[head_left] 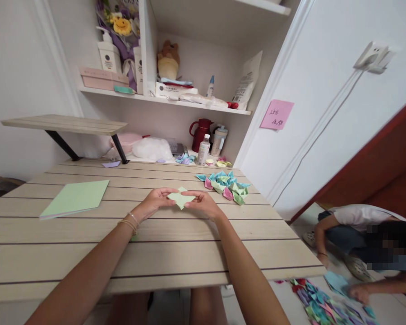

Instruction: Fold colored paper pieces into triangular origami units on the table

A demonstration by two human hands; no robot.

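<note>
Tabletop (176, 255) of pale slatted boards stretches before you. Below its right side, a heap of folded paper pieces (325, 304) lies beside a crouching co-worker (353, 216). To your left, a stack of light-green paper sheets (77, 197) lies flat and unfolded, so material seems to be left. Near the far right, a cluster of blue, green and pink folded pieces (223, 180) looks finished.

Your forearms (245, 262) slant inward over the near edge, bringing your left hand (154, 202) and right hand (205, 205) nearly level over the middle of the boards, fingertips facing. Each pinches narrowly, thumb nearer you, on opposite sides of a light-green paper piece (182, 200) held between them, one corner pointing toward you. I'd judge it only part-folded; its finer creases are too small to read.
</note>
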